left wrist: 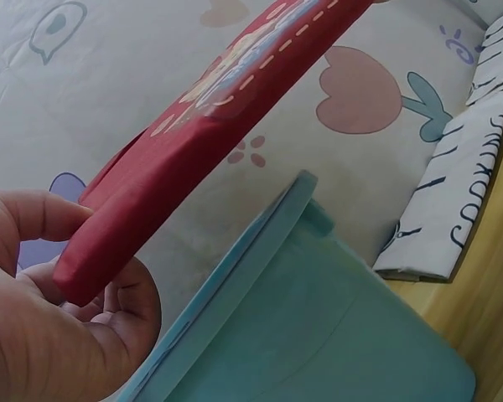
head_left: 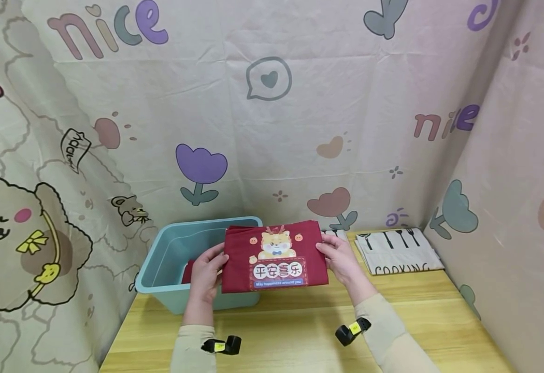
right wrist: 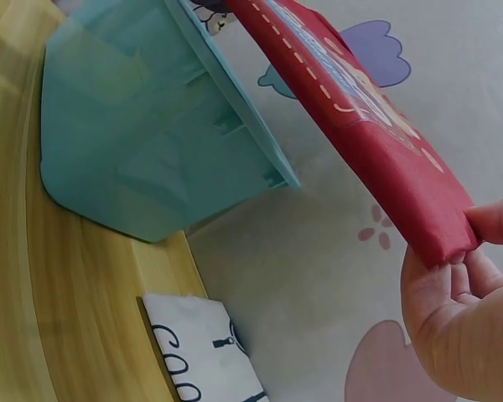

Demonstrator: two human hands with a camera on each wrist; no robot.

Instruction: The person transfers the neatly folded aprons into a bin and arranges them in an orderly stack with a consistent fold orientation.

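Observation:
Both hands hold up a folded red cloth [head_left: 275, 259] printed with a cartoon animal, Chinese characters and a blue strip of lettering. The left hand [head_left: 206, 272] pinches its left edge, thumb on the front and fingers behind, as the left wrist view also shows. On the opposite edge, the right hand [head_left: 340, 256] has the same kind of pinch. Behind and below the cloth stands a teal plastic bin [head_left: 174, 296], partly covered by the cloth and left hand. Another piece of red fabric [head_left: 187, 271] shows inside it.
A folded white cloth [head_left: 400, 251] with black utensil prints and "COOKING" lies on the wooden table [head_left: 421, 311] at the right. Part of another white printed cloth [head_left: 336, 234] peeks out behind the right hand. Patterned curtains [head_left: 272, 134] hang behind and along both sides.

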